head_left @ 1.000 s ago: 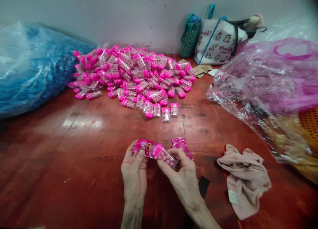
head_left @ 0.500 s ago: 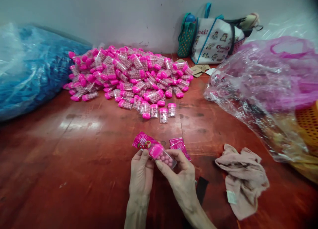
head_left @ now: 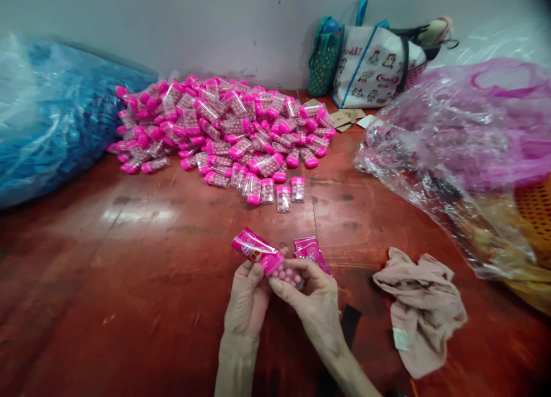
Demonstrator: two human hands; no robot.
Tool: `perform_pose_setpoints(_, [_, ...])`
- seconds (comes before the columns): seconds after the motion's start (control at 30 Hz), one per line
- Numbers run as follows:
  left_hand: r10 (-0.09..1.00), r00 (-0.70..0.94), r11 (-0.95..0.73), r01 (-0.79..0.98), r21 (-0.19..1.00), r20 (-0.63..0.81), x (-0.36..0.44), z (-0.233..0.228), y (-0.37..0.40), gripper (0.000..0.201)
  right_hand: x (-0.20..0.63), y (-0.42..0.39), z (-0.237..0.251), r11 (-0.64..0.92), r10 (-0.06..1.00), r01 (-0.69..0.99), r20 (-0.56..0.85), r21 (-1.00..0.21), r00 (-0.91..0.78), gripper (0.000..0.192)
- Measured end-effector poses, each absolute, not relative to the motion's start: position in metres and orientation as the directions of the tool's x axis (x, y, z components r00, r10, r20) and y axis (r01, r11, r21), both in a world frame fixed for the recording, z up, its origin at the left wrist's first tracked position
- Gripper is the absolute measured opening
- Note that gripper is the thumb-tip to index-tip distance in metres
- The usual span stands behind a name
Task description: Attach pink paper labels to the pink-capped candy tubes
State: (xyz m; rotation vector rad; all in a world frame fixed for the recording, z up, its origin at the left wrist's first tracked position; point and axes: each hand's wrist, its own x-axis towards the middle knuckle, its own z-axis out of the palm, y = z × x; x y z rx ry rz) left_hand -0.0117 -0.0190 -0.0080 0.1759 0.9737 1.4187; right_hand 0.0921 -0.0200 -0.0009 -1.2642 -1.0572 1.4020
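My right hand pinches a small clear candy bottle full of pink balls, its lower end between thumb and fingers. Over the bottle's cap end lies a printed pink sleeve, which my left hand grips between thumb and fingers. The sleeve covers the cap and part of the bottle; the clear end sticks out toward my right hand. Just behind my right hand, a few flat pink sleeves lie stacked on the red wooden surface.
A large pile of pink-capped candy bottles spreads near the wall. Left of it bulges a clear bag of blue items. To the right are a printed tote bag, clear and pink plastic bags, a yellow basket and a crumpled cloth.
The pink sleeve, earlier behind the bottle's cap, now covers the cap and upper part of the bottle. My left hand has shifted slightly right along with it.
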Motion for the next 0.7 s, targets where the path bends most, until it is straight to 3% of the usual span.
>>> perform_pose_setpoints(0.17, [0.855,-0.266,0.148,-0.697,0.702,-0.445,-0.0065,-0.0055,-0.0157,0.018,0.0911,-0.0225,-0.0041,0.007,0.997,0.122,0.017,-0.992,0.079,0.021])
perform_pose_setpoints(0.33, [0.890,-0.165,0.189,-0.714,0.674,-0.425,-0.0060,-0.0040,-0.0158,0.020,0.0888,-0.0217,-0.0043,-0.147,0.985,-0.114,-0.156,-0.982,0.070,0.021])
perform_pose_setpoints(0.5, [0.871,-0.188,0.186,-0.731,0.657,-0.454,-0.0072,-0.0032,-0.0169,0.029,0.0874,-0.0165,0.0000,-0.276,0.961,-0.299,-0.274,-0.914,-0.051,0.022])
perform_pose_setpoints(0.6, [0.865,-0.211,0.181,-0.715,0.675,-0.455,-0.0050,-0.0016,-0.0171,0.025,0.0862,-0.0174,-0.0011,-0.248,0.968,-0.269,-0.247,-0.931,-0.039,0.021])
perform_pose_setpoints(0.7, [0.864,-0.231,0.178,-0.690,0.701,-0.446,-0.0026,0.0001,-0.0165,0.016,0.0860,-0.0211,-0.0050,-0.156,0.986,-0.135,-0.162,-0.979,0.035,0.021])
